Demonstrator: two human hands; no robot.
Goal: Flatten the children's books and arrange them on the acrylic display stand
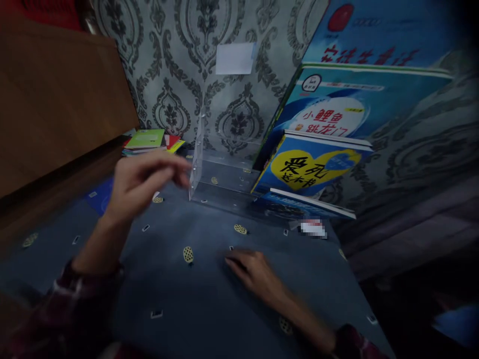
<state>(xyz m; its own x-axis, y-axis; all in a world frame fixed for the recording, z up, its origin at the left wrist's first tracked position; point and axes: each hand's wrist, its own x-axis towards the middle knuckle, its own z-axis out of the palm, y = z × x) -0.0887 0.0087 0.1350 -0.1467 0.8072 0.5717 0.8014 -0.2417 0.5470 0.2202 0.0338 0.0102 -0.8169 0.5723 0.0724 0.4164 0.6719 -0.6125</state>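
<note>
My left hand [144, 182] is raised beside the left end panel of a clear acrylic book rack [197, 174]. Its fingers are bent loosely and apart from the thumb, with nothing visible in them; whether the fingertips touch the panel I cannot tell. Low over the dark patterned tablecloth [209, 299], my right hand [256, 274] points leftward, slightly blurred, holding nothing visible. Picture books stand leaning in tiers at the rack's right: a blue one with a yellow heart [310, 167], a teal one [337, 104] behind it, a large blue one [374, 35] at the back, and a low blue book [299, 205] in front.
A stack of thin books with a green cover [147, 138] lies at the back left. Behind my left wrist is a flat blue item [100, 195]. A wooden cabinet [63, 99] borders the left side. On the patterned wall hangs a white card [235, 59].
</note>
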